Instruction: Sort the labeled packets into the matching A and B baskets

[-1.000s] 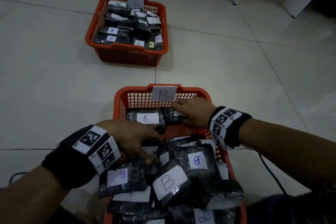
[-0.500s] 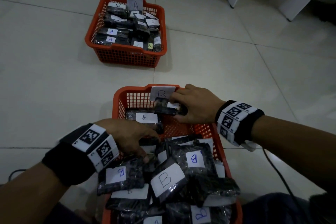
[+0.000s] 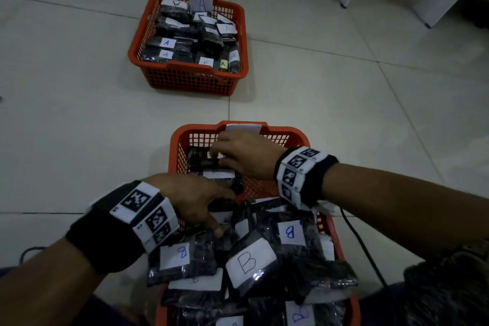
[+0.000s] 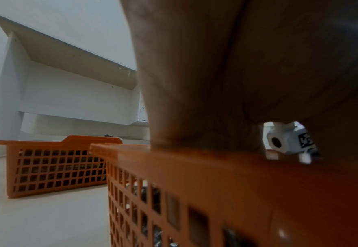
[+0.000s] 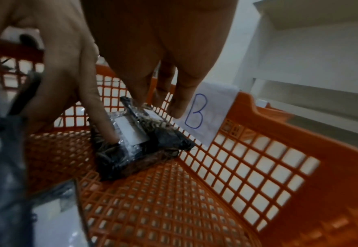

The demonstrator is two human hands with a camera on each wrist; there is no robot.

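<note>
the right hand (image 3: 246,156) pinches a dark packet (image 5: 140,138) between thumb and fingers at the far end of the b basket (image 3: 174,156), just in front of the paper b tag (image 5: 203,113). the left hand (image 3: 190,198) rests on the packet pile (image 3: 251,262) at the near end; whether it grips anything cannot be told (fingertips are hidden among packets).

risks, as judged:
- the film looks slick, so the pinched packet could slip and land askew.
- the near pile is heaped above the rim, so pressure from the left hand may push packets over the side.
- several labels lie face-down or hidden, so a misread is possible.

materials: packets are flat, crinkly clear-film pouches with dark contents and white paper labels. both baskets are rigid orange plastic lattice. the a basket (image 3: 185,79) stands well apart on smooth floor tile (image 3: 304,103).
</note>
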